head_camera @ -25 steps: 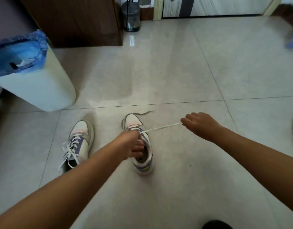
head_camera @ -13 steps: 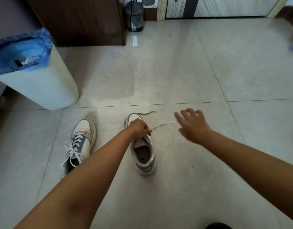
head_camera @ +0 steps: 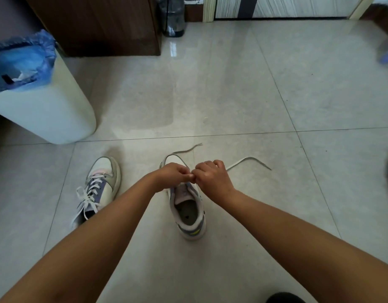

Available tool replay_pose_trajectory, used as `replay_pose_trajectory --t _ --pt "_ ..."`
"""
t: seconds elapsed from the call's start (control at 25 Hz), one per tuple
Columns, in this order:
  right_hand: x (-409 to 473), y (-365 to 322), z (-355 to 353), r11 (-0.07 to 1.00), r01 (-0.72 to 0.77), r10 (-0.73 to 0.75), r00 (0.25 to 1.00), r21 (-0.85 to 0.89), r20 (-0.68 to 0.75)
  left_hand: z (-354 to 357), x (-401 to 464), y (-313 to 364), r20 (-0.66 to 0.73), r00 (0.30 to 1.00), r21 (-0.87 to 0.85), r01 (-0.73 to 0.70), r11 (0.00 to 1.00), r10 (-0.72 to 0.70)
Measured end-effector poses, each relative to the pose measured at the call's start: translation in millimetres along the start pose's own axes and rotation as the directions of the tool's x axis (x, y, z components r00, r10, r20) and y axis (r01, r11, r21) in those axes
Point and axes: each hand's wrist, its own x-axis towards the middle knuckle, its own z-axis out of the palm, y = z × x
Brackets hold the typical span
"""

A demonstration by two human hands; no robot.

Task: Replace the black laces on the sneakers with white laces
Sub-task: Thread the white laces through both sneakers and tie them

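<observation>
Fingers: left hand (head_camera: 173, 176) and right hand (head_camera: 211, 178) curled, pinching white lace (head_camera: 247, 161) over right sneaker (head_camera: 188, 212) | left sneaker (head_camera: 100, 184) already laced, near-left floor | bin (head_camera: 44, 110) far left, blue bag (head_camera: 20, 62) holds scraps

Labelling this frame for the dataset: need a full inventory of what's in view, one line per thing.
Sneakers: 2, white with purple panels, on the floor; left sneaker fully laced in white, right sneaker under the hands.
White lace: 1 loose end, trailing on the tiles right of the hands.
Thin dark lace end: 1, on the floor past the right sneaker's toe.
Bin: 1, white with blue liner, far left.
Cabinet: 1, dark brown, top left.
Water jug: 1, clear, beside the cabinet.
Floor: pale glossy tiles.
Hands: left hand and right hand, fingers curled, meeting over the right sneaker; what they pinch is hidden.
</observation>
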Motion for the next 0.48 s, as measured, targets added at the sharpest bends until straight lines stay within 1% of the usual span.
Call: replay_pose_trajectory --t 0.04,0.08,0.12,0.16,0.2,0.24,0.28,0.32,0.36,0.4,0.48 --pt "-0.3 3.4 1.2 1.000 -0.004 0.005 1.000 -0.008 0.031 -0.3 -0.8 -0.4 -0.002 1.000 -0.008 -0.004 1.000 0.004" --pt "0.0 9.9 0.3 0.998 -0.049 0.051 0.996 -0.031 0.070 -0.9 -1.2 -1.3 -0.005 1.000 -0.007 -0.008 1.000 0.008" --pt "-0.1 20.7 0.3 0.994 -0.103 0.107 0.991 -0.048 0.076 -1.3 -1.1 -3.1 -0.007 1.000 0.001 -0.012 1.000 0.012" --pt "0.6 33.0 -5.2 0.983 -0.178 0.182 0.979 -0.043 0.092 -2.1 -1.2 -5.6 -0.007 1.000 0.014 -0.013 1.000 0.013" --pt "1.0 48.4 -9.8 0.970 -0.241 0.243 0.967 -0.033 0.077 -3.1 -2.2 -7.7 -0.006 1.000 0.026 -0.014 1.000 0.014" --pt "1.2 63.9 -17.1 0.944 -0.330 0.331 0.939 -0.017 0.090 -4.8 -3.2 -10.7 -0.003 1.000 0.034 -0.010 0.999 0.010" --pt "0.7 80.5 -22.5 0.901 -0.435 0.434 0.898 -0.002 0.076 -6.5 -3.9 -14.4 0.004 1.000 0.035 -0.005 0.999 0.005" --pt "-0.7 97.0 -28.0 0.830 -0.557 0.555 0.828 0.006 0.074 -8.7 -4.4 -18.4 0.012 1.000 0.037 0.002 0.999 -0.002" --pt "-3.9 111.7 -33.6 0.762 -0.646 0.643 0.762 0.027 0.083 -11.1 -5.4 -22.3 0.018 1.000 0.037 0.008 0.999 -0.009" --pt "-8.7 125.1 -39.2 0.714 -0.697 0.692 0.716 0.060 0.093 -13.6 -5.9 -26.7 0.024 1.000 0.032 0.013 0.999 -0.013" --pt "-15.2 145.5 -49.9 0.640 -0.759 0.745 0.651 0.118 0.145 -17.9 -4.5 -35.8 0.039 0.999 0.012 0.014 1.000 -0.015"
